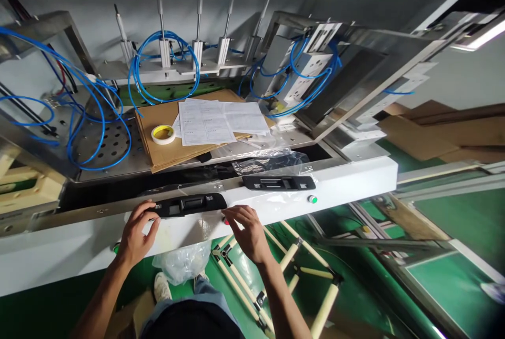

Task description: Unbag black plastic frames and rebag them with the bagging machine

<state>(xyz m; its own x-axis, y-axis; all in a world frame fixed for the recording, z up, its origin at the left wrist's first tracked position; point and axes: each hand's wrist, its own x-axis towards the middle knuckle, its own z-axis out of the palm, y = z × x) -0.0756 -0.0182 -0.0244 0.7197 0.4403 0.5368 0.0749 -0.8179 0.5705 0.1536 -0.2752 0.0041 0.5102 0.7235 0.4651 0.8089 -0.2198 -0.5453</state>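
Note:
A long black plastic trim panel (191,204) with a recessed middle lies along the white front ledge of the machine. My left hand (138,231) has its curled fingers on the panel's left end, the thumb held lower. At the right end, my right hand (248,231) hovers with fingers stretched forward and thumb apart, its fingertips close to the panel's edge; whether they touch I cannot tell. A red button (226,221) is partly hidden behind those fingers. A second, similar black panel (279,183) rests farther right on clear plastic film (272,162).
Behind the ledge, cardboard (161,144) carries printed papers (207,123) and a tape roll (163,134). Coiled blue air hoses (136,73) hang around metal cylinders (223,50). A green button (313,199) sits on the ledge. Below stands a cream tube frame (290,257) beside a plastic bag (183,262).

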